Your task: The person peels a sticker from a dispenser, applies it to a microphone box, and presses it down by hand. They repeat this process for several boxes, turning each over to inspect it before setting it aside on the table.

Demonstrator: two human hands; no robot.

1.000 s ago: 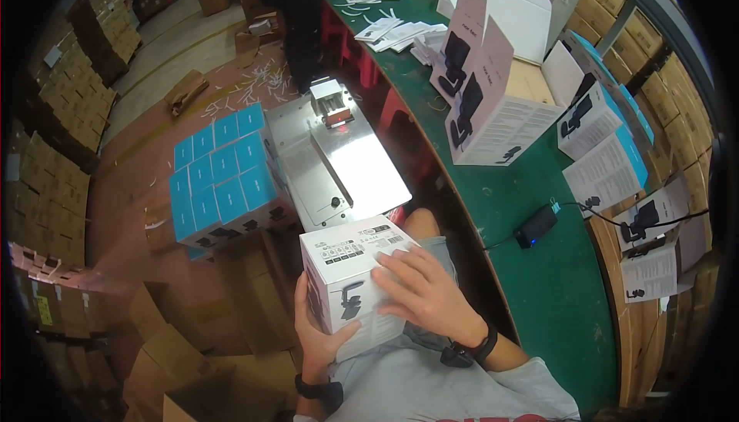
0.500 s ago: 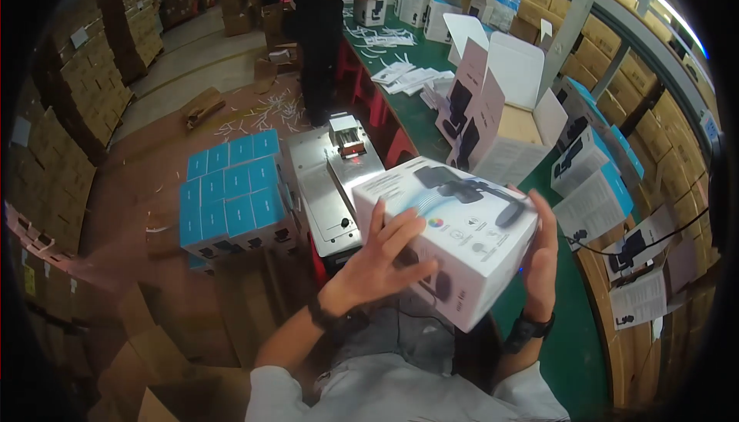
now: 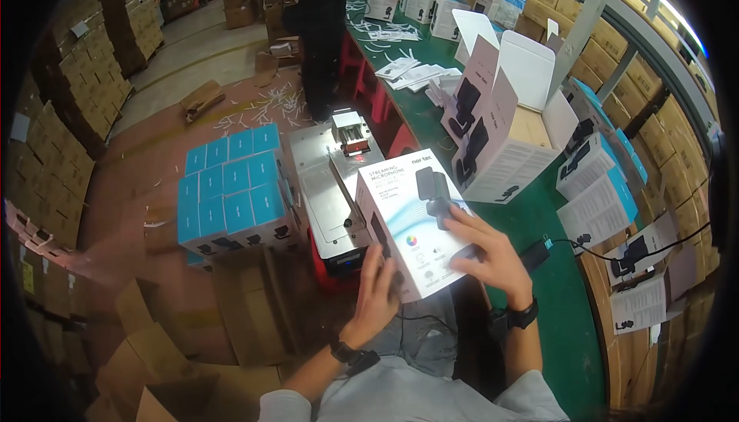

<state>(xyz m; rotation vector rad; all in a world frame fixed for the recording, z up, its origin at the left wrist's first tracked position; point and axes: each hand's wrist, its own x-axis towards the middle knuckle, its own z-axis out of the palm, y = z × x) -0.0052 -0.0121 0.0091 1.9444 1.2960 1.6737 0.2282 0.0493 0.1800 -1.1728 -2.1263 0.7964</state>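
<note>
Product box [image 3: 412, 226] between hands, sealing machine [image 3: 331, 191] behind, stacked boxes [image 3: 231, 187] left.

The near lower corner of the white retail box [image 3: 412, 226] was covered by the left hand [image 3: 375, 293], and part of its printed face was hidden under the fingers of the right hand [image 3: 486, 246]. The box's underside and far side could not be seen. The front of the metal machine [image 3: 332, 191] was screened by the box. The head and upper body of the co-worker [image 3: 319, 6] were cut off by the upper edge. The person's own shoulders were lost at the lower edge. The far boxes on the green table [image 3: 566, 306] were too small for detail to be told. The stacked cartons [image 3: 50, 164] were bent and darkened toward the rim.
</note>
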